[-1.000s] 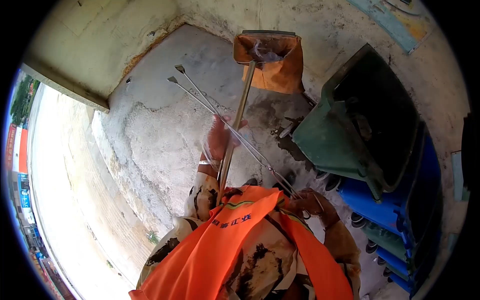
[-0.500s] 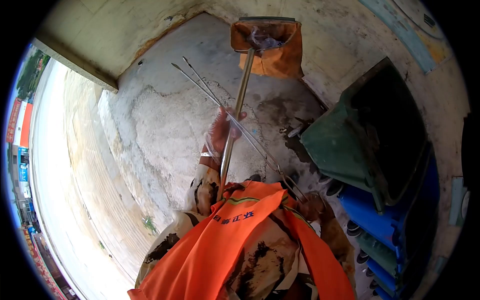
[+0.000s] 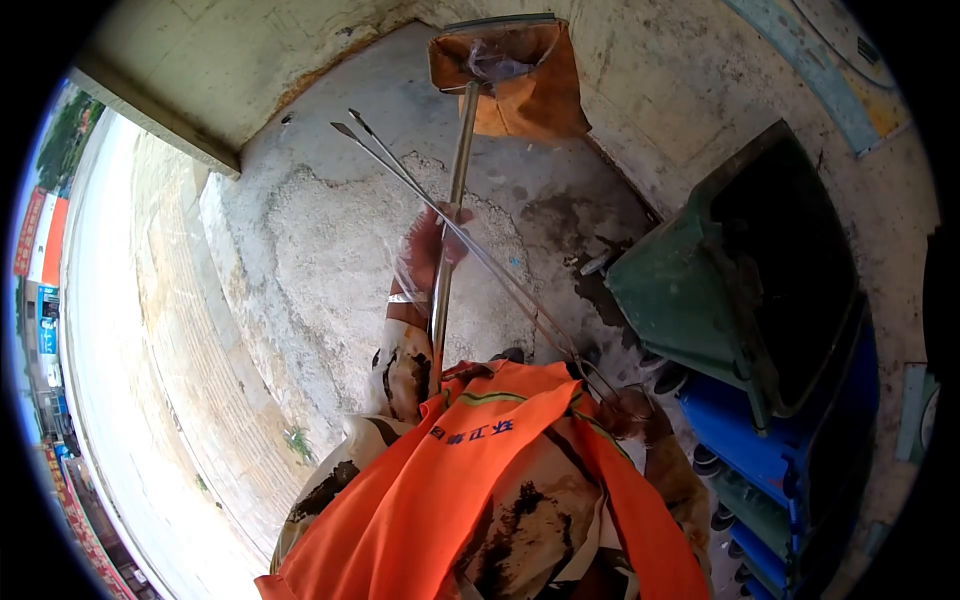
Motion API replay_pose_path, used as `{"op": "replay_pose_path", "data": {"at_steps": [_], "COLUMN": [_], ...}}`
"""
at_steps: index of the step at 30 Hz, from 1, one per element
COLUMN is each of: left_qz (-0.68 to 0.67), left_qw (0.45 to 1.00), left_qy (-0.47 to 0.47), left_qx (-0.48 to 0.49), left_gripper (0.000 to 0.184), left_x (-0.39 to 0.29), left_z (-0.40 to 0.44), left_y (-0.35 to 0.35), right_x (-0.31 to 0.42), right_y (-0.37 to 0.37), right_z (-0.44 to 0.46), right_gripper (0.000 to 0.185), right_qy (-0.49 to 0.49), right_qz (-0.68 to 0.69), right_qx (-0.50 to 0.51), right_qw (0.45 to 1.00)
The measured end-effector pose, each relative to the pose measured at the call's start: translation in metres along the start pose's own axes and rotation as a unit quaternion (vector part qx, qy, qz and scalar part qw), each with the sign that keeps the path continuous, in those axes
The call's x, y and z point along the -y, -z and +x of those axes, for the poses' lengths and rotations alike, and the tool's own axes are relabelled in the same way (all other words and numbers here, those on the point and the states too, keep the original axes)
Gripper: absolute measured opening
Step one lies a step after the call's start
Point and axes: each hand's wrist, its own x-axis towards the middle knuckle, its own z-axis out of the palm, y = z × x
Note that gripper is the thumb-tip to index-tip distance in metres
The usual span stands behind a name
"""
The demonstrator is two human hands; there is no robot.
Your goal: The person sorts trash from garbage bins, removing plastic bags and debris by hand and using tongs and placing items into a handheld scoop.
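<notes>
My left hand (image 3: 428,248), under a clear plastic glove or bag, is closed around the metal pole (image 3: 459,165) of a brown bag-like scoop (image 3: 535,105). Crumpled clear plastic (image 3: 497,65) lies in the scoop's mouth. At the lower right, my right hand (image 3: 628,412) grips the looped handles of long metal tongs (image 3: 500,272). The tongs cross the pole at my left hand, and whether that hand also touches them I cannot tell. Their two tips (image 3: 352,122) are slightly apart over the concrete floor, with nothing between them.
A green wheeled bin (image 3: 670,285) leans at the right with its dark opening showing. Blue bins (image 3: 735,425) and further green ones line up behind it. Dark wet stains and litter (image 3: 597,265) lie beside the bin. Walls stand ahead; a bright paved strip (image 3: 165,330) runs along the left.
The scoop and its pole have shifted left and slightly up in view, along with my left hand. The tongs' tips moved a little left. My right hand still grips the handles.
</notes>
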Motion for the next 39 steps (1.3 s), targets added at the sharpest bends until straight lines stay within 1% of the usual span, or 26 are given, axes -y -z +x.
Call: {"op": "replay_pose_path", "data": {"at_steps": [3, 5, 8, 11, 13, 14, 15, 16, 17, 18, 19, 20, 21, 22, 23, 24, 26, 27, 29, 30, 32, 33, 35, 36, 38, 39], "left_qz": [-0.012, 0.008, 0.016, 0.044, 0.062, 0.116, 0.17, 0.171, 0.212, 0.253, 0.292, 0.294, 0.341, 0.387, 0.424, 0.425, 0.422, 0.429, 0.448, 0.467, 0.467, 0.467, 0.465, 0.464, 0.445, 0.427], "left_qw": [1.0, 0.999, 0.999, 0.998, 0.996, 0.99, 0.98, 0.979, 0.97, 0.959, 0.947, 0.947, 0.93, 0.907, 0.891, 0.89, 0.889, 0.88, 0.87, 0.861, 0.861, 0.86, 0.859, 0.859, 0.866, 0.873], "left_qy": [-0.011, -0.038, -0.044, -0.052, -0.064, -0.08, -0.096, -0.101, -0.116, -0.129, -0.127, -0.126, -0.102, -0.079, -0.073, -0.078, -0.073, -0.07, -0.063, -0.057, -0.052, -0.047, -0.049, -0.053, -0.053, -0.057], "left_qx": [0.001, 0.015, 0.018, 0.01, 0.01, -0.016, -0.043, -0.046, -0.024, -0.002, -0.034, -0.034, -0.089, -0.143, -0.144, -0.144, -0.163, -0.194, -0.194, -0.194, -0.196, -0.2, -0.207, -0.21, -0.22, -0.23], "left_gripper": [0.025, 0.027, 0.028, 0.029, 0.03, 0.031, 0.032, 0.032, 0.034, 0.035, 0.038, 0.038, 0.036, 0.036, 0.036, 0.036, 0.034, 0.033, 0.033, 0.032, 0.031, 0.031, 0.031, 0.032, 0.033, 0.033], "left_x": [0.0, 0.001, 0.0, -0.005, -0.008, -0.01, -0.011, -0.01, -0.009, -0.008, -0.007, -0.004, 0.0, 0.003, 0.006, 0.007, 0.008, 0.008, 0.006, 0.005, 0.008, 0.009, 0.011, 0.011, 0.012, 0.013], "left_z": [-0.001, -0.003, -0.008, -0.011, -0.014, -0.016, -0.018, -0.018, -0.019, -0.019, -0.019, -0.018, -0.019, -0.02, -0.02, -0.019, -0.02, -0.02, -0.018, -0.016, -0.014, -0.014, -0.014, -0.013, -0.011, -0.01], "left_y": [-0.004, -0.007, -0.012, -0.015, -0.017, -0.018, -0.018, -0.019, -0.019, -0.018, -0.015, -0.022, -0.034, -0.042, -0.043, -0.045, -0.052, -0.054, -0.049, -0.047, -0.049, -0.05, -0.055, -0.057, -0.06, -0.06], "right_x": [0.004, 0.008, 0.015, 0.022, 0.028, 0.03, 0.036, 0.041, 0.045, 0.047, 0.051, 0.051, 0.048, 0.042, 0.04, 0.041, 0.044, 0.042, 0.037, 0.036, 0.04, 0.043, 0.047, 0.046, 0.042, 0.045], "right_y": [0.01, 0.009, 0.008, 0.009, 0.007, 0.003, -0.007, -0.017, -0.029, -0.04, -0.05, -0.059, -0.062, -0.06, -0.063, -0.07, -0.086, -0.08, -0.065, -0.06, -0.064, -0.069, -0.078, -0.076, -0.071, -0.071], "right_z": [0.0, 0.0, -0.002, 0.006, 0.015, 0.02, 0.028, 0.036, 0.048, 0.064, 0.081, 0.096, 0.111, 0.127, 0.139, 0.144, 0.147, 0.15, 0.156, 0.154, 0.147, 0.142, 0.133, 0.133, 0.133, 0.129], "right_gripper": [0.029, 0.029, 0.03, 0.03, 0.031, 0.031, 0.03, 0.029, 0.027, 0.027, 0.024, 0.021, 0.021, 0.019, 0.017, 0.017, 0.015, 0.015, 0.017, 0.017, 0.013, 0.013, 0.011, 0.011, 0.009, 0.009], "right_qy": [0.017, 0.008, -0.011, -0.041, -0.065, -0.075, -0.043, -0.013, 0.054, 0.053, 0.055, 0.057, 0.059, 0.098, 0.137, 0.137, 0.273, 0.273, 0.375, 0.375, 0.334, 0.334, 0.283, 0.282, 0.337, 0.337], "right_qz": [0.006, 0.001, -0.015, -0.056, -0.104, -0.135, -0.158, -0.182, -0.226, -0.226, -0.267, -0.308, -0.307, -0.327, -0.346, -0.348, -0.478, -0.478, -0.464, -0.464, -0.396, -0.395, -0.501, -0.501, -0.428, -0.428], "right_qx": [0.047, 0.036, 0.007, -0.055, -0.127, -0.167, -0.184, -0.202, -0.238, -0.236, -0.204, -0.173, -0.172, -0.212, -0.25, -0.246, -0.338, -0.337, -0.342, -0.344, -0.335, -0.335, -0.352, -0.354, -0.335, -0.336], "right_qw": [0.999, 0.999, 1.0, 0.996, 0.984, 0.974, 0.969, 0.962, 0.943, 0.944, 0.94, 0.934, 0.934, 0.916, 0.894, 0.894, 0.763, 0.764, 0.726, 0.725, 0.787, 0.787, 0.738, 0.738, 0.768, 0.768]}}
